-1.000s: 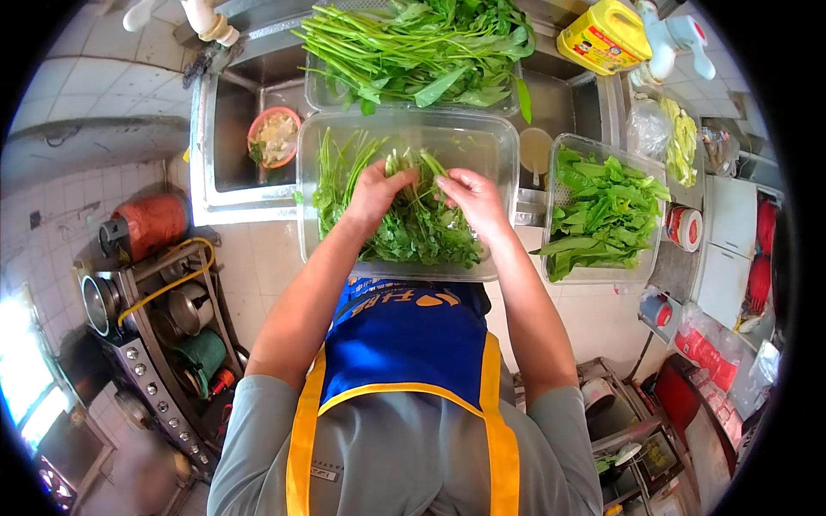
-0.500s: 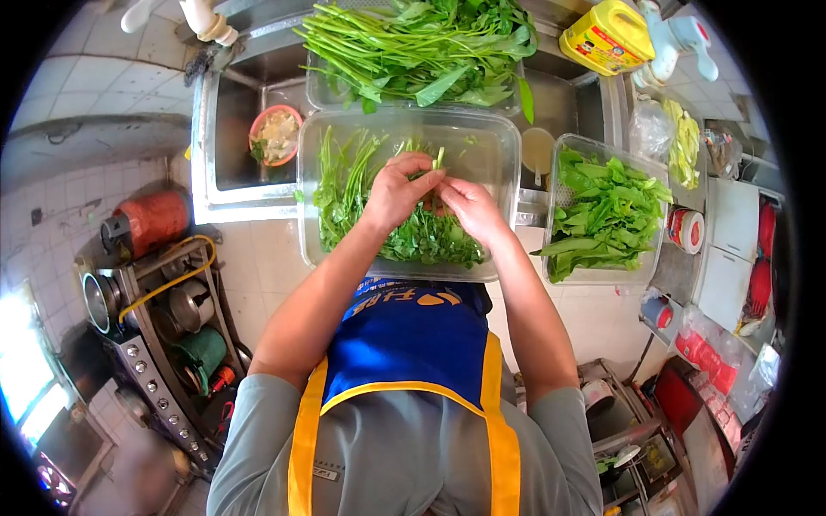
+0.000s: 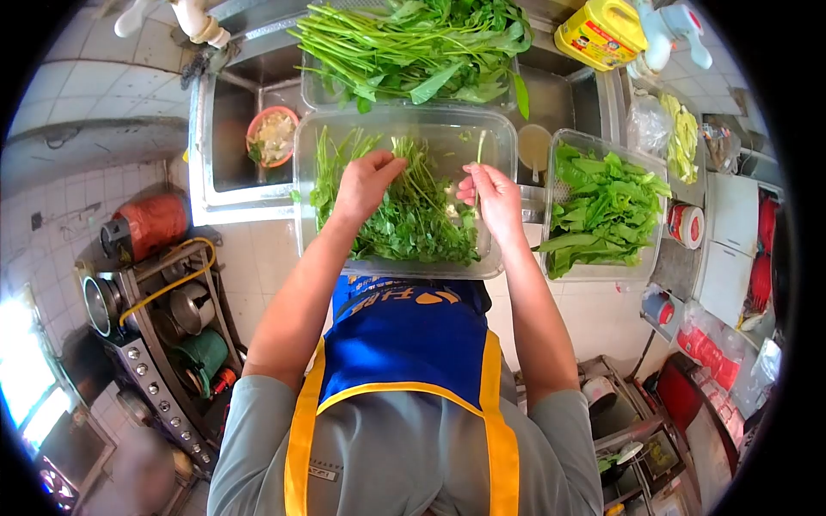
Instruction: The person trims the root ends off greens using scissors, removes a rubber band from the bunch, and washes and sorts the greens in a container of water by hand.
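Note:
A clear plastic container (image 3: 305,249) in front of me holds a heap of small-leaved greens with thin stems (image 3: 404,228). My left hand (image 3: 366,185) is over the left half of it, its fingers pressed together. Whatever those fingertips pinch, if anything, is too small to make out. On the right side of the container, my right hand (image 3: 495,202) grips a single pale green stem (image 3: 479,148), which stands upright above the fingers. Loose bits of green lie on the container's bare far part.
Beyond, a tub of long-stemmed greens (image 3: 413,52) rests over the sink (image 3: 202,172). A pink bowl of scraps (image 3: 273,136) stands in the left basin. At right are a container of leafy greens (image 3: 607,206) and a yellow jug (image 3: 601,34). A gas cylinder (image 3: 148,220) stands left.
My hands were together over the container's middle. They have parted, the left going left and the right going right with the green stem.

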A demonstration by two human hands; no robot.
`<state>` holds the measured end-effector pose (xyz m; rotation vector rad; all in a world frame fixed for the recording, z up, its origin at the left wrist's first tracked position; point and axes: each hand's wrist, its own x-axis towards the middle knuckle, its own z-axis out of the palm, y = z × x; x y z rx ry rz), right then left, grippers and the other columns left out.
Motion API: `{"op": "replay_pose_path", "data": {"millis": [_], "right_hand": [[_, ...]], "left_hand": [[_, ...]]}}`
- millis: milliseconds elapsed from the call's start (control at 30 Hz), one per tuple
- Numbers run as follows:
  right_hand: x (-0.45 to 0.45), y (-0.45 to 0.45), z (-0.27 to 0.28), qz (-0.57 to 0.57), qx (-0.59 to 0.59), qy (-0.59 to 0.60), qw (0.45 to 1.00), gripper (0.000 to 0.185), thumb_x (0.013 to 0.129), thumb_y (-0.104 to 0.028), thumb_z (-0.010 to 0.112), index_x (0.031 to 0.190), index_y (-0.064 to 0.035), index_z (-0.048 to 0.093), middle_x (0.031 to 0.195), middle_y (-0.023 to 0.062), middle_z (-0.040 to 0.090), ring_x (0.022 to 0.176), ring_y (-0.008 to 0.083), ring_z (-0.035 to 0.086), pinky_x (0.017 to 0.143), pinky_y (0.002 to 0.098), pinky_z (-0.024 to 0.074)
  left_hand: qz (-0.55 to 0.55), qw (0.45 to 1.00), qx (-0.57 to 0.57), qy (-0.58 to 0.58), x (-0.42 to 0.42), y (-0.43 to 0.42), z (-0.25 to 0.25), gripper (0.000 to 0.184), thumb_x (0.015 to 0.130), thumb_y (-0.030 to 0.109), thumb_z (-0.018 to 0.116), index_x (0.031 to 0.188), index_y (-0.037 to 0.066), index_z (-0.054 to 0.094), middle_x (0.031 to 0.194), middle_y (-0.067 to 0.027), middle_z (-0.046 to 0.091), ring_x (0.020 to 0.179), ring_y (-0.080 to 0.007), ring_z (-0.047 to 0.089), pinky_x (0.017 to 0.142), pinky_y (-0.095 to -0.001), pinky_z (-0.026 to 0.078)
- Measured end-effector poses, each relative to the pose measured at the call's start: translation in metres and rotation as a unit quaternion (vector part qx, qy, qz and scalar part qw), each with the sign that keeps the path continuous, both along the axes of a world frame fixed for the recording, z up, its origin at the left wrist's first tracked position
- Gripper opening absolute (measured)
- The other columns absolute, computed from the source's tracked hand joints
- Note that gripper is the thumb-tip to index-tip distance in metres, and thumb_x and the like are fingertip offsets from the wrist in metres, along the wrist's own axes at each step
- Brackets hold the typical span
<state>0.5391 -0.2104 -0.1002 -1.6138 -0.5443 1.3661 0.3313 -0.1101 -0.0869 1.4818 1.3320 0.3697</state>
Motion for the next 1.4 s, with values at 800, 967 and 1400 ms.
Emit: {"op": "replay_pose_path", "data": {"millis": [800,967,1400], "right_hand": [[-0.014,-0.006,-0.016,-0.044,0.048,-0.077,0.995,0.026,0.088,-0.016,0.067,0.108,-0.0006,0.062,0.084,0.0041,0.065,0.073,0.0114,0.062,0.063,0.0257,0.0510],[-0.032,-0.003,0.010,0.120,0.175,-0.490,0.845,0.048,0.081,-0.015,0.065,0.125,-0.0044,0.052,0.124,0.0162,0.049,0.113,0.0345,0.051,0.088,0.0433,0.0431],[-0.046,-0.014,-0.004,0.223,0.073,-0.626,0.744,0.045,0.088,-0.033,0.057,0.127,-0.0108,0.054,0.136,0.0089,0.044,0.132,0.0263,0.037,0.102,0.0478,0.0281]], "left_hand": [[-0.012,0.993,-0.111,-0.027,-0.009,0.007,-0.010,0.025,0.083,0.026,0.069,0.089,0.002,0.064,0.080,-0.0064,0.063,0.072,-0.0142,0.056,0.068,-0.0299,0.044],[-0.107,0.906,0.391,0.121,0.029,-0.029,-0.007,0.044,0.085,0.023,0.060,0.124,0.006,0.051,0.131,-0.0184,0.047,0.118,-0.0352,0.046,0.098,-0.0465,0.037],[-0.156,0.903,0.279,0.287,0.005,-0.040,-0.035,0.052,0.091,0.038,0.054,0.133,0.008,0.048,0.146,-0.0176,0.036,0.133,-0.0345,0.036,0.111,-0.0489,0.026]]}}
